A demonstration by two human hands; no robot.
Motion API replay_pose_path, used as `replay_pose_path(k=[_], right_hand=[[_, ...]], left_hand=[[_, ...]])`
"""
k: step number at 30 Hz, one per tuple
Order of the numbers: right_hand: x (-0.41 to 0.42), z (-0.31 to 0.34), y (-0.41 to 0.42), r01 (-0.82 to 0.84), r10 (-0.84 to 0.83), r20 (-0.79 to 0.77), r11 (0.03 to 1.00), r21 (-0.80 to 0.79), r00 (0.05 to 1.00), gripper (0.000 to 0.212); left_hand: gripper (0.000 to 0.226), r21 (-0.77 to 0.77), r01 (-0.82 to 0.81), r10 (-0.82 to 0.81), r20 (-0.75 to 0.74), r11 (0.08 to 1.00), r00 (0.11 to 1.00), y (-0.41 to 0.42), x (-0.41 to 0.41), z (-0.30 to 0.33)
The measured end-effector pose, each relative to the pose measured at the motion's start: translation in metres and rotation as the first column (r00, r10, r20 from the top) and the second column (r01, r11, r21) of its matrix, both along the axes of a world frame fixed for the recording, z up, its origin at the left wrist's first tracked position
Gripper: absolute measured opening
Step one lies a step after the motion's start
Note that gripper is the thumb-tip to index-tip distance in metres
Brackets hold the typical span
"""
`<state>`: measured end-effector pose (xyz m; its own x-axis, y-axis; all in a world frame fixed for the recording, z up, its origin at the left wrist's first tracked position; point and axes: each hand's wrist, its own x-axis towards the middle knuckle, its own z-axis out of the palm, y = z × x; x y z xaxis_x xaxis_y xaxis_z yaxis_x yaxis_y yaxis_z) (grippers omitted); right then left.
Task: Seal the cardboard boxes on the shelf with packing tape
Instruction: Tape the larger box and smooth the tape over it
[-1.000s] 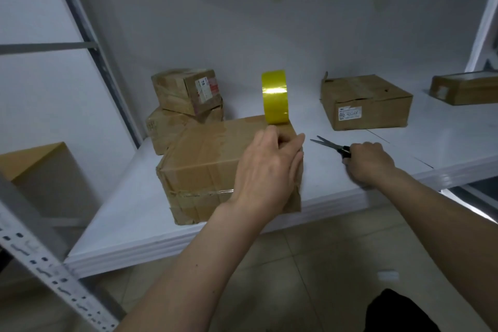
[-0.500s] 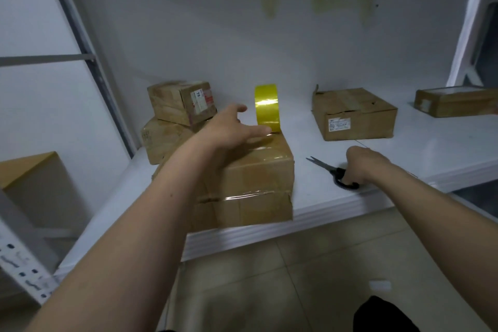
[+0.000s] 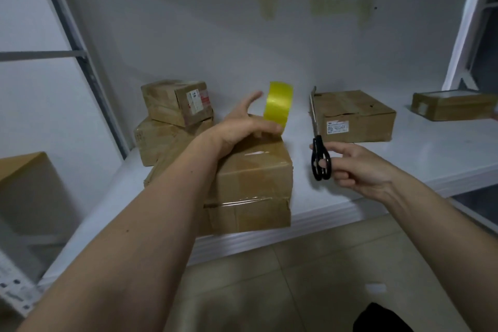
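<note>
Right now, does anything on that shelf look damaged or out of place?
The front box is crumpled at its lower right corner, and its taped band is wrinkled. Yellowish tape strips stuck to the back wall look odd.

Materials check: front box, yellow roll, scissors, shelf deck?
Front box: brown corrugated-looking cardboard, matte, creased corners, with a glossy clear tape band.
Tape roll: yellow plastic film, shiny highlights.
Scissors: black handles, likely plastic; grey blades, probably steel.
Shelf deck: smooth white, painted metal or laminate; cannot tell which.
</note>
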<state>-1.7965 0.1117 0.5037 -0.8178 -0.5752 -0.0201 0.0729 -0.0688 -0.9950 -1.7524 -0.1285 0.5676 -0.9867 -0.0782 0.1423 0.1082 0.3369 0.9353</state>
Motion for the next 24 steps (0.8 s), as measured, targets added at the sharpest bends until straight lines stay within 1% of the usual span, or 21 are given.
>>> replay_pose_path(k=[1, 2, 3, 5, 7, 8, 9, 11, 12, 14, 16, 18, 20, 22, 24], right_hand=[[0.002, 0.0, -0.005, -0.025, 0.025, -0.013, 1.0, 0.004, 1.0, 0.039], [0.006, 0.001, -0.01, -0.042, 0.043, -0.027, 0.999, 0.01, 0.999, 0.037], [0.009, 0.001, -0.015, -0.052, 0.052, -0.046, 0.998, 0.019, 0.998, 0.035], [0.014, 0.002, -0.025, -0.065, 0.068, -0.091, 0.997, 0.038, 0.994, 0.032], [0.017, 0.006, -0.031, -0.071, 0.081, -0.154, 0.995, 0.071, 0.985, 0.032], [0.019, 0.009, -0.034, -0.065, 0.084, -0.201, 0.993, 0.099, 0.976, 0.033], [0.02, 0.013, -0.036, -0.056, 0.087, -0.247, 0.99, 0.128, 0.965, 0.034], [0.021, 0.021, -0.04, -0.038, 0.084, -0.306, 0.988, 0.152, 0.948, 0.035], [0.021, 0.024, -0.041, -0.02, 0.07, -0.322, 0.987, 0.158, 0.944, 0.034], [0.018, 0.027, -0.04, 0.03, 0.041, -0.361, 0.982, 0.188, 0.932, 0.032], [0.015, 0.027, -0.037, 0.044, 0.055, -0.408, 0.972, 0.231, 0.911, 0.033], [0.012, 0.026, -0.031, 0.019, 0.104, -0.435, 0.963, 0.27, 0.894, 0.034], [0.008, 0.022, -0.02, -0.004, 0.129, -0.42, 0.958, 0.285, 0.898, 0.039], [0.003, 0.017, -0.005, -0.01, 0.14, -0.391, 0.949, 0.316, 0.91, 0.049], [0.0, 0.015, 0.008, 0.003, 0.149, -0.382, 0.929, 0.369, 0.912, 0.055]], left_hand=[[0.107, 0.085, -0.006, 0.01, -0.041, 0.996, 0.999, 0.0, 0.0, -0.001], [0.108, 0.136, -0.008, 0.018, -0.068, 0.991, 0.998, 0.0, 0.001, -0.002], [0.112, 0.156, -0.012, 0.026, -0.087, 0.988, 0.996, -0.001, 0.001, -0.003], [0.117, 0.117, -0.008, 0.02, -0.094, 0.993, 0.995, -0.002, 0.003, -0.005], [0.113, 0.002, 0.007, -0.007, -0.074, 1.0, 0.997, 0.0, 0.005, -0.003], [0.105, -0.034, 0.042, -0.044, -0.067, 0.999, 0.997, 0.002, 0.005, -0.003], [0.094, -0.035, 0.081, -0.083, -0.074, 0.996, 0.994, 0.003, 0.004, -0.003], [0.071, 0.032, 0.127, -0.123, -0.095, 0.991, 0.988, 0.005, 0.001, -0.004], [0.063, 0.072, 0.145, -0.138, -0.101, 0.987, 0.985, 0.005, -0.001, -0.005], [0.055, 0.119, 0.209, -0.197, -0.11, 0.971, 0.974, 0.003, -0.003, -0.005], [0.057, 0.167, 0.272, -0.256, -0.112, 0.948, 0.96, 0.001, -0.003, -0.005], [0.063, 0.238, 0.285, -0.266, -0.11, 0.928, 0.958, 0.001, -0.001, -0.003], [0.066, 0.318, 0.278, -0.256, -0.11, 0.907, 0.96, 0.001, 0.001, -0.003], [0.069, 0.368, 0.271, -0.248, -0.108, 0.889, 0.963, 0.0, 0.003, -0.002], [0.079, 0.399, 0.256, -0.23, -0.112, 0.881, 0.967, 0.001, 0.004, -0.001]])
